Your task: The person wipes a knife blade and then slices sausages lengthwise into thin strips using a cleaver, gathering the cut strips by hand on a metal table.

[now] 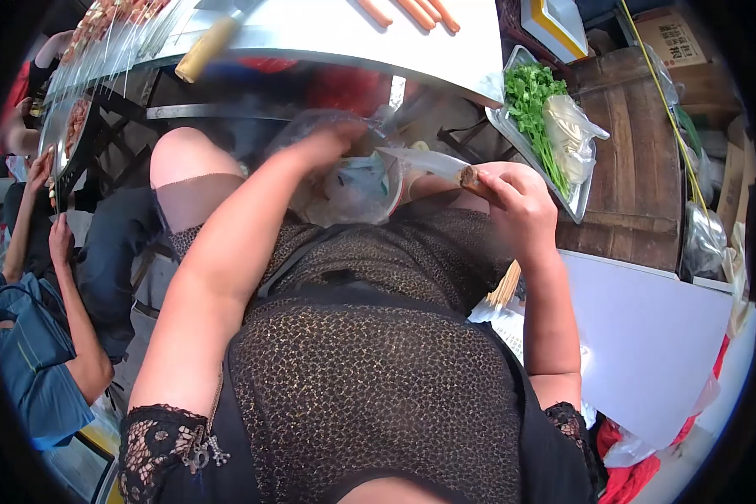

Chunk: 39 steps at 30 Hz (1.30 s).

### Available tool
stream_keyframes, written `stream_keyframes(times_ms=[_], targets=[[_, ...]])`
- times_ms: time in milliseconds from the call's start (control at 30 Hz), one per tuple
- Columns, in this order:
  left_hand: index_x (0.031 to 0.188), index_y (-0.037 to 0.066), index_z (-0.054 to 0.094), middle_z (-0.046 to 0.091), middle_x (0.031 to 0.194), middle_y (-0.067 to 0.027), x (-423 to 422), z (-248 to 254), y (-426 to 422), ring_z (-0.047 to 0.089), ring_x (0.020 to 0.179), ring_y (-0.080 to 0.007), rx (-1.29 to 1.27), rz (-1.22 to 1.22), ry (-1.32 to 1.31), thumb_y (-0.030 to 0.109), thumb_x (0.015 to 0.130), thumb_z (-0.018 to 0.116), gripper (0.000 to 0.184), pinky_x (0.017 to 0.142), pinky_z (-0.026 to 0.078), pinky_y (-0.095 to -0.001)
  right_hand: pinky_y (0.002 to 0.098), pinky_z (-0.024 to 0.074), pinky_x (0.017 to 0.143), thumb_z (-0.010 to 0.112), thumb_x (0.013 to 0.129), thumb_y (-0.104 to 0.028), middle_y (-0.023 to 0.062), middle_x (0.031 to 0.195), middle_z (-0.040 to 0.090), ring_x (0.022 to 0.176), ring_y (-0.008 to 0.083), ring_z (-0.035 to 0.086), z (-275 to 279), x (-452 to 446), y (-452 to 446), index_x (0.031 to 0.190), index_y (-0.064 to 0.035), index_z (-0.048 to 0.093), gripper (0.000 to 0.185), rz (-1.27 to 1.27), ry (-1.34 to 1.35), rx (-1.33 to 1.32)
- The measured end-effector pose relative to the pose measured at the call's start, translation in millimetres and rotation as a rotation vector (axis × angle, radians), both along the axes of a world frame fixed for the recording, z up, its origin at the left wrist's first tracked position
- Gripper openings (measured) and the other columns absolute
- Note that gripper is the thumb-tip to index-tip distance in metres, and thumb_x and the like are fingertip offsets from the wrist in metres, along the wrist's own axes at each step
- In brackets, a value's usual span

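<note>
My right hand (517, 197) is closed around the brown handle of a knife (428, 160). The blade points left, towards my left hand (332, 143). That hand is blurred, touching a crumpled clear plastic bag (290, 130) between my knees; its fingers cannot be made out. Below it, a round bin (395, 202) holds more plastic and some light blue material. A wooden handle (206, 52), blurred, sticks out over the edge of the white table (311, 34) in front of me. Several orange-pink, sausage-like sticks (416, 13) lie on that table.
On the right, a metal tray (575, 202) of green herbs (533, 92) and a plastic bag stands on a brown wooden surface (634, 151). Skewered meat (101, 29) fills the back left. At left, a co-worker's hands (59, 239) handle a skewer. A white board (647, 336) lies at lower right.
</note>
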State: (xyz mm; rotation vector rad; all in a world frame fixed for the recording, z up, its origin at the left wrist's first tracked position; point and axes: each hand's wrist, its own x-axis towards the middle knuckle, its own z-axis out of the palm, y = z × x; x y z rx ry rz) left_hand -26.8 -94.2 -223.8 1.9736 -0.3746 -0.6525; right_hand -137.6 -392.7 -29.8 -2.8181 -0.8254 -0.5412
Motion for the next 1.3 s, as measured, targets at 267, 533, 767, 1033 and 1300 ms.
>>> stream_keyframes(times_ms=[267,533,767,1033,1300], targets=[[0.122,0.001,0.065,0.069,0.114,-0.0095,-28,111,33,0.062,0.105,-0.0170,-0.292,0.019,0.385,0.027,0.087,0.068,0.043,0.094,0.048,-0.0320,0.0375,0.0523,0.071,0.070,0.061,0.005,0.0051,0.090,0.065,0.080,0.0262,0.064,-23,-21,3,0.108,-0.0129,0.071,0.051,0.015,0.067,0.208],[0.098,-0.001,0.070,0.073,0.094,-0.0104,-44,114,50,0.070,0.087,-0.0167,-0.445,0.004,0.577,0.014,0.086,0.071,0.020,0.086,0.054,-0.0295,0.0365,0.0525,0.072,0.070,0.061,0.006,0.0072,0.090,0.064,0.080,0.0260,0.064,-19,-28,16,0.109,-0.0126,0.071,0.051,0.074,0.046,0.265],[0.089,0.000,0.071,0.073,0.088,-0.0100,-46,124,46,0.070,0.081,-0.0156,-0.464,0.027,0.496,0.014,0.084,0.071,0.015,0.082,0.054,-0.0287,0.0358,0.0525,0.072,0.070,0.061,0.006,0.0069,0.090,0.064,0.080,0.0252,0.064,-15,-34,16,0.108,-0.0110,0.072,0.051,0.062,0.013,0.286],[0.078,0.003,0.067,0.070,0.079,-0.0070,-48,127,37,0.066,0.073,-0.0132,-0.396,0.058,0.406,0.016,0.083,0.073,0.016,0.076,0.052,-0.0282,0.0355,0.0526,0.071,0.068,0.063,0.004,0.0051,0.094,0.063,0.081,0.0235,0.064,0,-41,22,0.111,-0.0132,0.071,0.051,0.067,-0.049,0.186],[0.072,0.007,0.063,0.068,0.072,-0.0041,-49,134,31,0.062,0.069,-0.0101,-0.280,0.096,0.367,0.019,0.081,0.077,0.021,0.070,0.048,-0.0254,0.0349,0.0517,0.069,0.068,0.065,0.003,0.0054,0.092,0.062,0.077,0.0231,0.063,5,-41,27,0.110,-0.0116,0.070,0.048,0.080,-0.076,0.133]])
